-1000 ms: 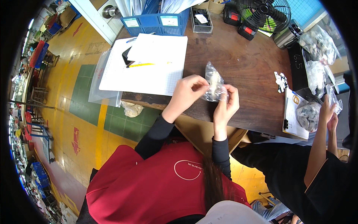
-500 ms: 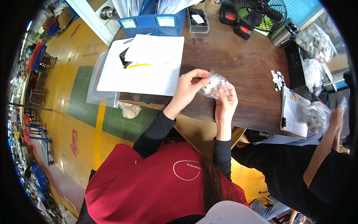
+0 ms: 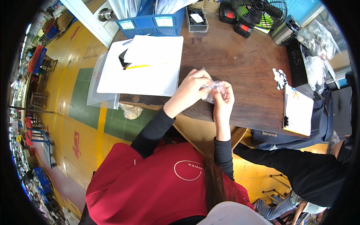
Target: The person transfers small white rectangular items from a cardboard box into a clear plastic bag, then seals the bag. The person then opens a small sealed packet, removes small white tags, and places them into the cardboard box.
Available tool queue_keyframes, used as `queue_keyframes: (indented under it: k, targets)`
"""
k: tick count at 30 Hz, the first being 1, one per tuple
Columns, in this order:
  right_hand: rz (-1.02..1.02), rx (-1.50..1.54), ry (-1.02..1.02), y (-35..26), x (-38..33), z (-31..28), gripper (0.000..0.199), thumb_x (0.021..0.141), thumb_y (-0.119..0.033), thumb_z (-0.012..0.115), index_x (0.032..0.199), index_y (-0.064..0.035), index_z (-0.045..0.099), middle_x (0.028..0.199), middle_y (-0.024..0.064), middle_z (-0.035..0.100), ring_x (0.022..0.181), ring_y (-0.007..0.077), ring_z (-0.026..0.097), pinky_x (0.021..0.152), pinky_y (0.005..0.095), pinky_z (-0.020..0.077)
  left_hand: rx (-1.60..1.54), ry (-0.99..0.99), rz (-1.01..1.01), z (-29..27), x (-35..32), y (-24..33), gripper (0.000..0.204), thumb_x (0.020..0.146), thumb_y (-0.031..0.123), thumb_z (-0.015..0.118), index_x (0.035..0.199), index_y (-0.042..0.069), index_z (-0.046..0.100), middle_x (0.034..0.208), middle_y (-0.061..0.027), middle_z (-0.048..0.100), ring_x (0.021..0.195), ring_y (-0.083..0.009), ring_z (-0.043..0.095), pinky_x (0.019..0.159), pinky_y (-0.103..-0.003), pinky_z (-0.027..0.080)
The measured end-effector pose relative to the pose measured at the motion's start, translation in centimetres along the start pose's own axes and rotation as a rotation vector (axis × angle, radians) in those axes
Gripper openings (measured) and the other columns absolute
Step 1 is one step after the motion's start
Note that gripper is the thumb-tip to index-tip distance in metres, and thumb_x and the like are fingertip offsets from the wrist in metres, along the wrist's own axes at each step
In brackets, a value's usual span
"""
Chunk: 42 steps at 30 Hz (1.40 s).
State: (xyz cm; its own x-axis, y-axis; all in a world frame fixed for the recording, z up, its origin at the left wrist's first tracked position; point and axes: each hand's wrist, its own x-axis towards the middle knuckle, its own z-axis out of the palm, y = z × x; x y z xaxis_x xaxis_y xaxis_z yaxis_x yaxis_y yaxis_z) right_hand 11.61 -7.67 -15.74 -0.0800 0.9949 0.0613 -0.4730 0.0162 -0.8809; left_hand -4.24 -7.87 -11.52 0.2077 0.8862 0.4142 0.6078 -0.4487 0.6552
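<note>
One brown table (image 3: 240,63) standing on yellow floor (image 3: 67,97); blue basket (image 3: 150,20) sitting at back; both hands, left (image 3: 189,90) and right (image 3: 223,101), pinching a clear bag (image 3: 212,90).

We were in factory workshop: yellow floor (image 3: 86,56) with green marked zones, worn wooden desk (image 3: 240,63), blue paper-filled basket (image 3: 153,20), clipboard (image 3: 298,110), bagged small parts (image 3: 317,37), desk fan (image 3: 262,11).
</note>
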Motion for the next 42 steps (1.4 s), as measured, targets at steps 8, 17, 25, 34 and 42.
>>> queue_keyframes:
  k: [8,17,25,34,42]
  targets:
    - [-0.045,-0.279,0.07,-0.4,-0.1,0.6,0.022,0.084,0.008,0.056,0.102,-0.0041,0.058,0.078,0.0007,0.06,0.063,0.0055,0.054,0.054,0.0201,0.0408,-0.074,0.422,-0.114,1.8,-0.2,1.1,0.009,0.087,0.0,0.068,0.095,0.0,0.071,0.093,-0.0091,0.067,0.074,-0.0218,0.067,0.064,-0.031,0.052]
    - [-0.032,-0.442,0.204,-1.2,-0.3,2.6,0.014,0.09,0.002,0.058,0.101,-0.0006,0.065,0.068,0.0051,0.063,0.055,0.0071,0.056,0.05,0.0245,0.0443,0.029,0.502,-0.04,2.1,-1.0,1.3,0.008,0.086,-0.003,0.066,0.093,-0.001,0.069,0.092,-0.0106,0.065,0.078,-0.0262,0.066,0.066,-0.034,0.053]
    - [0.071,-0.544,0.129,-0.9,0.4,1.3,0.021,0.087,0.005,0.057,0.106,-0.0011,0.065,0.083,0.0068,0.064,0.07,0.0098,0.055,0.065,0.0269,0.0469,-0.115,0.517,-0.179,1.5,-1.4,1.4,0.005,0.088,-0.003,0.063,0.093,-0.002,0.064,0.093,-0.011,0.063,0.081,-0.0287,0.064,0.071,-0.037,0.052]
    - [-0.281,-0.751,0.071,-1.0,0.1,1.5,0.024,0.083,0.003,0.069,0.107,0.0002,0.068,0.098,0.0106,0.07,0.086,0.0177,0.067,0.075,0.0301,0.053,0.074,0.246,0.04,-0.3,-1.0,1.0,0.023,0.081,0.006,0.075,0.103,0.003,0.068,0.104,-0.0089,0.063,0.093,-0.0271,0.061,0.076,-0.034,0.051]
    - [-0.217,-0.779,0.199,-1.5,-0.7,1.8,0.019,0.088,0.001,0.068,0.105,0.0006,0.074,0.084,0.0112,0.074,0.065,0.0066,0.062,0.063,0.0247,0.0503,0.176,0.502,-0.064,1.2,-1.1,0.4,0.006,0.079,0.006,0.073,0.083,0.004,0.069,0.079,-0.0052,0.061,0.073,-0.0253,0.061,0.063,-0.037,0.049]
